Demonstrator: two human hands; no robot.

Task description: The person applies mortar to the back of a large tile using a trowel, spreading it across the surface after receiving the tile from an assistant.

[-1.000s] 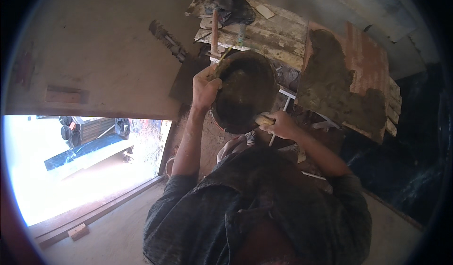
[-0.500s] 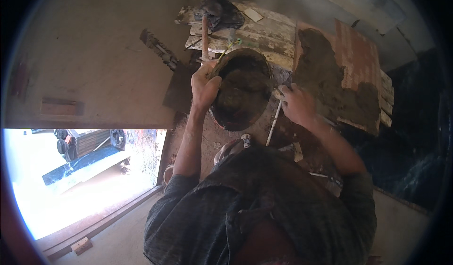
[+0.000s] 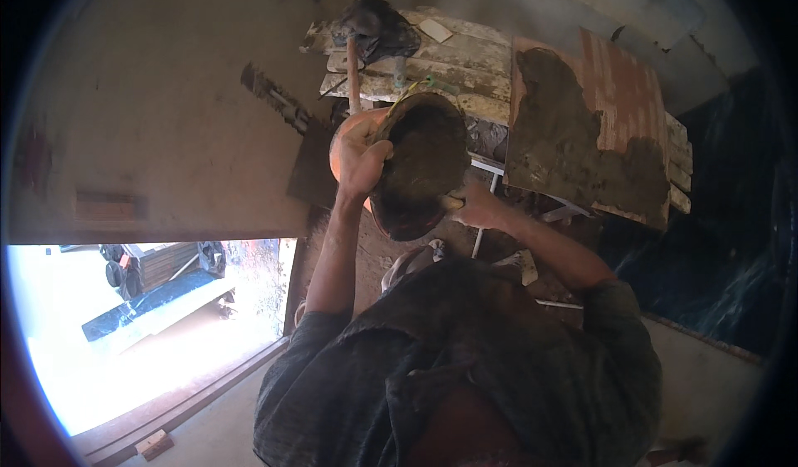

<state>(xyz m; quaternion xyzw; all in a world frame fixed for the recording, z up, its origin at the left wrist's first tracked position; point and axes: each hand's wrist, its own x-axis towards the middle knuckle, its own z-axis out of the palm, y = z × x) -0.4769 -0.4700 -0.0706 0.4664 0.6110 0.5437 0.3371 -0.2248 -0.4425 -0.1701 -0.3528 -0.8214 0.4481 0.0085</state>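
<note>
An orange bucket is tipped toward me, its dark, mud-smeared inside facing up. My left hand grips its left rim, thumb over the edge. At the lower right of the opening, my right hand is closed around a tool with a pale wooden handle. The working end of the tool is lost in the dark of the bucket, so its kind does not show. To the right, a reddish board carries a thick spread of wet brown mortar.
Rough planks lie under the board, with a black plastic bag on their far left. A wooden shaft stands behind the bucket. A bright doorway opens at left; a dark glossy sheet is at right.
The bucket has tilted further, showing its orange outer side. My right hand has moved left and nearer, bringing the tool from beside the bucket to its opening.
</note>
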